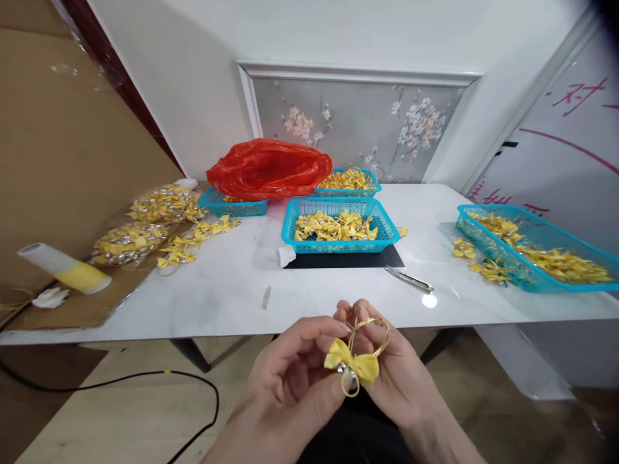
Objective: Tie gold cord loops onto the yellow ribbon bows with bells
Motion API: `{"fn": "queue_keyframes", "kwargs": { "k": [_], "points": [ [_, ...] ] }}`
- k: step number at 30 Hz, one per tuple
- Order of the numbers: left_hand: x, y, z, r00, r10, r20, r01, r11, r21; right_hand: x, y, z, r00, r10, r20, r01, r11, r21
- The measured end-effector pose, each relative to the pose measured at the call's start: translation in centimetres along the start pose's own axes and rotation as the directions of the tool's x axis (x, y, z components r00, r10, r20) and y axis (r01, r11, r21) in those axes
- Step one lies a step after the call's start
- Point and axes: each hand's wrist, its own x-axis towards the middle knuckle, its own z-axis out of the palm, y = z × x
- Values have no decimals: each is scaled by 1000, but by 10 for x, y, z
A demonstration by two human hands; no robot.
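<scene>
A yellow ribbon bow [365, 368] with small silver bells and a gold cord loop is between my hands, just in front of the table's near edge. My left hand [304, 367] is closed on it, the thumb beside the bells and the index finger reaching to the cord. My right hand [394, 370] curls behind the bow with its fingers at the gold loop; part of its grip is hidden. Beyond my hands, a blue basket [285, 237] holds several similar yellow bows, and thread snips [410, 280] lie to its right.
A red plastic bag [271, 164] covers part of another blue basket [232, 207]. At the right edge stands a larger blue basket [525, 277] of bows. Bagged bows [130, 241] and a yellow thread cone [72, 270] are at left. A black cable [216, 399] crosses the floor.
</scene>
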Motion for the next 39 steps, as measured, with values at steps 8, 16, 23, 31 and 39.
{"fn": "queue_keyframes", "kwargs": {
  "k": [8,16,23,31,39],
  "points": [
    [-1,3,4,1000,-5,6,4,1000,28,-2,-11,17,990,-40,-134,53,994,93],
    [-2,4,3,999,-20,-32,24,991,131,2,-11,15,939,-269,-215,274,962,-3],
    [-3,2,2,999,-13,-35,18,989,144,5,-14,12,928,-318,-194,303,947,-106],
    [-4,1,0,1000,-21,-6,22,986,165,6,-20,10,921,-320,-220,300,946,-122],
    [-3,2,1,1000,-23,14,21,989,145,6,-20,11,904,-339,-260,319,940,-119]
  ]
}}
